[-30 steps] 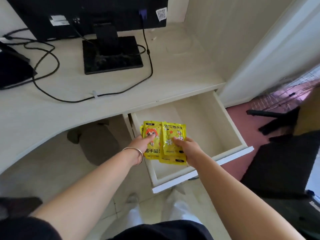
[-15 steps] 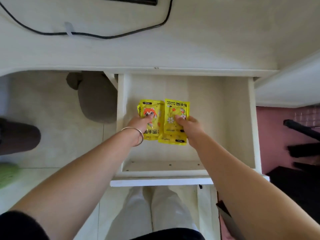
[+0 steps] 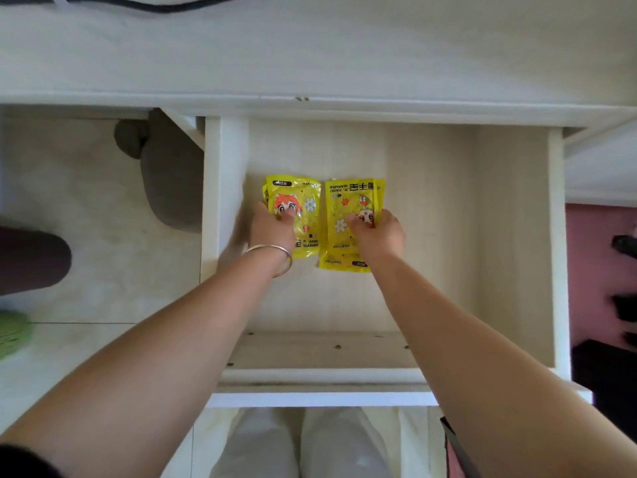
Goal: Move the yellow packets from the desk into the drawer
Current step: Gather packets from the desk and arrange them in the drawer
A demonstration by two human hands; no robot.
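Note:
Two small stacks of yellow hand-warmer packets lie side by side inside the open drawer (image 3: 510, 236), left of its middle. My left hand (image 3: 272, 225), with a silver bangle at the wrist, grips the left stack of yellow packets (image 3: 303, 201), thumb on its cartoon face. My right hand (image 3: 377, 232) holds the right stack of yellow packets (image 3: 348, 208), whose lowest packet sticks out toward me. Both stacks sit low, at or just above the drawer floor. The desk top (image 3: 310, 46) lies above the drawer.
A black cable (image 3: 155, 6) runs along the desk's far edge. A grey object (image 3: 169, 174) lies on the floor under the desk, left of the drawer. A dark chair base (image 3: 624, 246) stands at the right on the red floor. My legs are below the drawer front (image 3: 320, 396).
My head has tilted down until the drawer is seen from straight above. Both hands have lowered the packets deeper into the drawer, and the two stacks have drawn slightly apart.

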